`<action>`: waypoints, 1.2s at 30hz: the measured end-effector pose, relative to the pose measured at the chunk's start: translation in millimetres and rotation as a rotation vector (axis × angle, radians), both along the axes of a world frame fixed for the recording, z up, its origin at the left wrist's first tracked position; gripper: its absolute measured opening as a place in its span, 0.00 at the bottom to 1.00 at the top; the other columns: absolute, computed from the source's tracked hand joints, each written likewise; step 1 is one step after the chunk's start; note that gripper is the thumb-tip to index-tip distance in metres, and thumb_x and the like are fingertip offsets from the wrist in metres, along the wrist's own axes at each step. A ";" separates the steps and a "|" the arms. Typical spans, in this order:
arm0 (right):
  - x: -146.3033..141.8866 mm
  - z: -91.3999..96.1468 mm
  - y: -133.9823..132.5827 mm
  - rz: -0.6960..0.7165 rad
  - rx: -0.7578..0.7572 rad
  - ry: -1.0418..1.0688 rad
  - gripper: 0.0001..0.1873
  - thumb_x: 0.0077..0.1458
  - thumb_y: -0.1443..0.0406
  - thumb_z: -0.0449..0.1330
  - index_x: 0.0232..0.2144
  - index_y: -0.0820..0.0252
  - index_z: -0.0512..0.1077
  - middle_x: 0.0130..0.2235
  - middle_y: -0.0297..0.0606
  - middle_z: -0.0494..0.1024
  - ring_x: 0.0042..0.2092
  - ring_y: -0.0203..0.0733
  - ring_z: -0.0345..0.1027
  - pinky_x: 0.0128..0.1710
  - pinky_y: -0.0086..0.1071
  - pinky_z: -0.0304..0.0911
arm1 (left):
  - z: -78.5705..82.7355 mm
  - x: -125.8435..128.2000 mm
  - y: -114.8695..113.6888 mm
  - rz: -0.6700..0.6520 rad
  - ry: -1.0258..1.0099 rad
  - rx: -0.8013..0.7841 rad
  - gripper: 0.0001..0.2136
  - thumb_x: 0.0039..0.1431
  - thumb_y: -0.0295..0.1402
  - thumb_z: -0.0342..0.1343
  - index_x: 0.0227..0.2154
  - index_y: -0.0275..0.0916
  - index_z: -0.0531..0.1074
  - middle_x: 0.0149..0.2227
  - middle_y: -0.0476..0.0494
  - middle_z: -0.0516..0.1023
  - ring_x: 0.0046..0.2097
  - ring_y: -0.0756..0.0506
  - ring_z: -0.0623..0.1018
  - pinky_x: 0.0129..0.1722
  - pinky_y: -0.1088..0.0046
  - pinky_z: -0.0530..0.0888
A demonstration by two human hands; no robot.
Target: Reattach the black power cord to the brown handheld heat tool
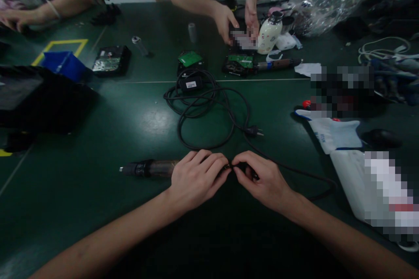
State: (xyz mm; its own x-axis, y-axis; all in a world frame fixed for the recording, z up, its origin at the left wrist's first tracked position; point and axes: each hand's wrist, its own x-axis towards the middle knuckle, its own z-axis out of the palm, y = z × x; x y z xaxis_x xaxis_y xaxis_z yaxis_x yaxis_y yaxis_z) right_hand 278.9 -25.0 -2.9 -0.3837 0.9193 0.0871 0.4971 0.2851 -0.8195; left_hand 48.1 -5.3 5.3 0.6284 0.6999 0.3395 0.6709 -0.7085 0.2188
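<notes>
My left hand [198, 178] is closed over the rear part of an electric screwdriver [160, 168], which lies level on the table, its bit end pointing left. Fingers cover the tool's back end. Close by on the right, my right hand [263, 178] pinches a dark cable end, probably a connector, against that back end; whether the two are joined is hidden by my fingertips. From the right hand's side a black cable [304, 174] loops back to a coiled heap with a small labelled adapter box [191, 83] and a two-pin plug [252, 131].
Across the table a co-worker's hands [225, 22] handle a dark item beside a floral bottle [270, 32]. Circuit-board units [111, 59], another screwdriver [278, 64] and a blue bin [63, 64] stand there. White-and-blue gloves or packaging [337, 135] lie right; a black box [39, 100] is left.
</notes>
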 end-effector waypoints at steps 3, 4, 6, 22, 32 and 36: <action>0.1 0.3 -0.1 0.000 0.002 0.006 0.08 0.68 0.68 0.59 0.48 0.57 0.72 0.41 0.35 0.76 0.30 0.32 0.67 0.31 0.30 0.63 | -0.8 0.2 -0.3 0.003 0.003 -0.002 0.08 0.70 0.37 0.58 0.47 0.42 0.75 0.48 0.50 0.83 0.46 0.45 0.79 0.41 0.63 0.69; 0.1 0.3 -0.2 -0.001 0.003 0.005 0.08 0.68 0.68 0.59 0.48 0.57 0.72 0.41 0.35 0.76 0.30 0.32 0.67 0.31 0.30 0.63 | -1.0 0.3 -0.4 0.003 0.005 -0.006 0.08 0.70 0.37 0.58 0.47 0.42 0.75 0.48 0.50 0.83 0.46 0.45 0.79 0.41 0.63 0.69; 0.1 0.1 -0.4 -0.005 0.004 0.003 0.08 0.68 0.68 0.59 0.48 0.57 0.73 0.41 0.35 0.76 0.31 0.33 0.67 0.32 0.30 0.63 | -1.2 0.2 -0.5 0.004 0.010 -0.013 0.07 0.70 0.37 0.58 0.46 0.42 0.75 0.48 0.50 0.83 0.46 0.45 0.79 0.41 0.63 0.68; 0.8 -3.6 -0.9 0.001 -0.002 -0.003 0.07 0.69 0.67 0.58 0.48 0.56 0.72 0.40 0.35 0.75 0.31 0.33 0.66 0.31 0.31 0.63 | -1.4 0.3 -1.0 -0.023 0.010 0.028 0.10 0.67 0.35 0.59 0.49 0.44 0.76 0.49 0.50 0.83 0.46 0.44 0.79 0.41 0.62 0.70; 1.2 -3.4 -1.0 -0.010 0.005 0.007 0.07 0.69 0.66 0.59 0.48 0.57 0.72 0.40 0.35 0.76 0.31 0.34 0.67 0.31 0.30 0.63 | -1.4 -0.5 -0.1 -0.011 0.010 0.047 0.07 0.68 0.37 0.59 0.45 0.42 0.76 0.48 0.50 0.83 0.46 0.45 0.80 0.41 0.63 0.70; 0.7 -1.9 -0.5 -0.013 0.003 0.007 0.06 0.68 0.67 0.59 0.47 0.57 0.73 0.40 0.36 0.77 0.31 0.34 0.68 0.31 0.30 0.64 | -0.5 -0.9 -0.3 -0.028 0.012 0.031 0.09 0.68 0.36 0.59 0.48 0.43 0.76 0.51 0.49 0.83 0.46 0.45 0.80 0.41 0.63 0.71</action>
